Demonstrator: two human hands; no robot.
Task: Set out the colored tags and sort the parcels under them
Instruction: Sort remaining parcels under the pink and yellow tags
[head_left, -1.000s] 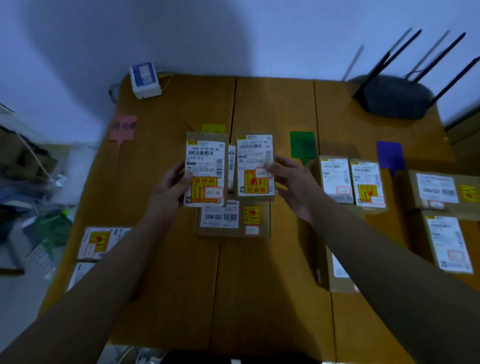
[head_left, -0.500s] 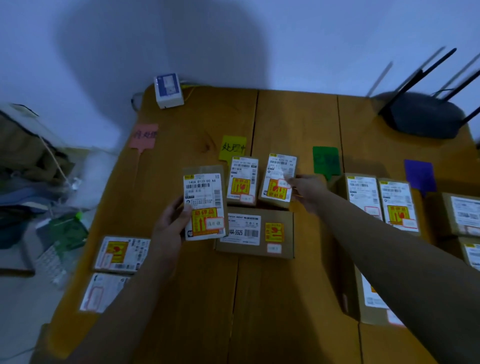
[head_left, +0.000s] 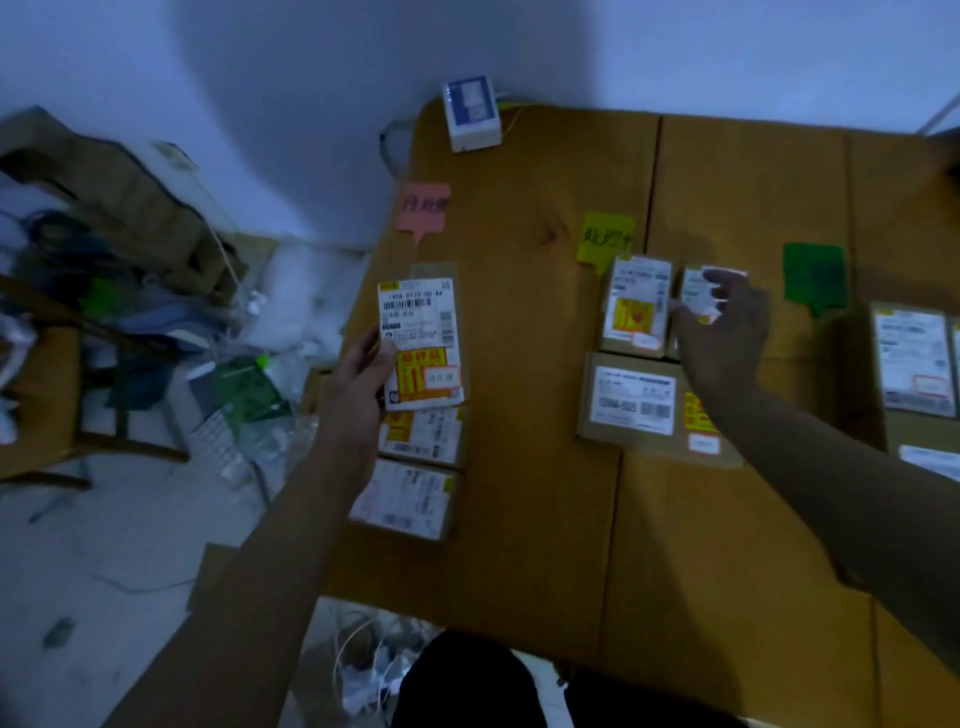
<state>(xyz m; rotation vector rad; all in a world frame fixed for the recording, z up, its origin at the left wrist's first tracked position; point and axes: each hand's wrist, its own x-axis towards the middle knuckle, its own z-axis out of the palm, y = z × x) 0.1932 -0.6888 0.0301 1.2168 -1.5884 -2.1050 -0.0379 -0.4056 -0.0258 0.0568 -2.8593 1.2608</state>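
Observation:
A pink tag (head_left: 423, 207), a yellow tag (head_left: 605, 237) and a green tag (head_left: 813, 276) lie in a row on the wooden table (head_left: 530, 519). My left hand (head_left: 358, 379) grips a small labelled parcel (head_left: 422, 340) just below the pink tag, above two more parcels (head_left: 423, 436) (head_left: 405, 499) in that column. Under the yellow tag sit a small parcel (head_left: 636, 306), a second small parcel (head_left: 698, 291) and a larger box (head_left: 636, 402). My right hand (head_left: 724, 338) hovers over the second parcel with fingers apart and hides part of it.
A white device box (head_left: 470, 111) stands at the table's far left corner. More parcels (head_left: 914, 358) lie below the green tag at the right edge of view. Bags, cables and clutter (head_left: 156, 322) cover the floor left of the table. Cables lie near the front edge.
My left hand has carried its parcel leftwards to the column under the pink tag. My right hand has set its parcel down under the yellow tag and spread its fingers. The view swung left.

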